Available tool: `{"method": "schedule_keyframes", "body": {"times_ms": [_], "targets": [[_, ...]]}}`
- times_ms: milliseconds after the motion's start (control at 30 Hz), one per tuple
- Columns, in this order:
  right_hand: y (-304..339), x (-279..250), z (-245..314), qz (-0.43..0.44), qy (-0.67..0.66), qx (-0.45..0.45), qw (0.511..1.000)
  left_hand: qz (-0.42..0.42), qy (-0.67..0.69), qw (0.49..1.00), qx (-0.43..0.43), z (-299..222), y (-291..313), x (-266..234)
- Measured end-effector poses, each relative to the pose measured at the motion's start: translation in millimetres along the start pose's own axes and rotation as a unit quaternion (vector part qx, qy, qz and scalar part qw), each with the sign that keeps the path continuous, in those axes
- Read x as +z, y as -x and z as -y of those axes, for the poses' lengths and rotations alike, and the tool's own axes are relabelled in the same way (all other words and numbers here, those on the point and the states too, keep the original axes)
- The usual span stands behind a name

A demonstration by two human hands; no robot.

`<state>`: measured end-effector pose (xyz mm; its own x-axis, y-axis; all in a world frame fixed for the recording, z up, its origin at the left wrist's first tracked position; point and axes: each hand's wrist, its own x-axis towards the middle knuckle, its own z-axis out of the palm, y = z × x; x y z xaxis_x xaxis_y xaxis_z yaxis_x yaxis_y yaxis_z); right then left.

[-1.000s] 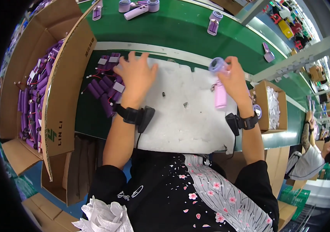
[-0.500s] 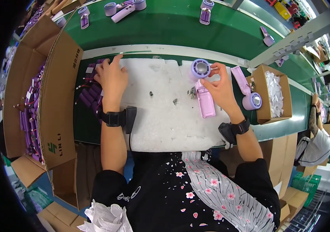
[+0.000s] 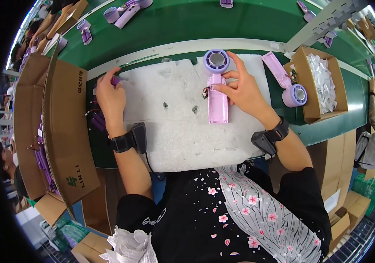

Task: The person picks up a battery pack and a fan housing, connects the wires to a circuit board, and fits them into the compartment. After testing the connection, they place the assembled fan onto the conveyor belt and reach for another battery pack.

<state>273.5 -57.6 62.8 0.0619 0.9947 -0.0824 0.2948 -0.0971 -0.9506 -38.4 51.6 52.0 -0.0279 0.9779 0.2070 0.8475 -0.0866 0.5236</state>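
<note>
The right hand pinches the fan by its neck, fingers nearly closed, apparently to steady it on the white pad; the left hand curls its fingers at purple batteries, grip unclear.

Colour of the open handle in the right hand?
The open handle in the right hand is pale pink; best seen in the head view.

Can't see all the batteries behind the left hand; can't make out the tiny dark part. Can't see the far lilac piece's cut-off top.
</note>
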Motion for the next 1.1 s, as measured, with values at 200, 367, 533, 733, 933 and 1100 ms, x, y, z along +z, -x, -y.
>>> {"method": "schedule_keyframes", "body": {"times_ms": [200,367,533,733,933,1100], "targets": [[-3.7,2.4,-13.4,-0.098,0.151,-0.151,0.972,-0.281,0.229,0.921,0.147,-35.1,8.0,-3.8],[6.4,-3.9,-13.0,-0.090,0.162,-0.280,0.942,-0.160,0.363,0.906,0.150,-62.0,28.0,11.1],[9.8,8.5,-6.5,0.011,0.007,-0.257,0.966,0.203,0.685,0.693,-0.094,-100.0,58.2,38.8],[4.0,8.1,-8.9,-0.049,0.018,-0.316,0.947,0.327,0.655,0.673,-0.109,-107.6,65.0,53.5],[5.0,3.4,-2.0,-0.043,0.038,-0.314,0.948,0.374,0.590,0.715,0.012,-95.4,59.4,52.8],[9.3,5.5,-3.4,-0.058,-0.007,-0.285,0.957,0.374,0.600,0.707,0.016,-97.2,62.7,50.8]]}}
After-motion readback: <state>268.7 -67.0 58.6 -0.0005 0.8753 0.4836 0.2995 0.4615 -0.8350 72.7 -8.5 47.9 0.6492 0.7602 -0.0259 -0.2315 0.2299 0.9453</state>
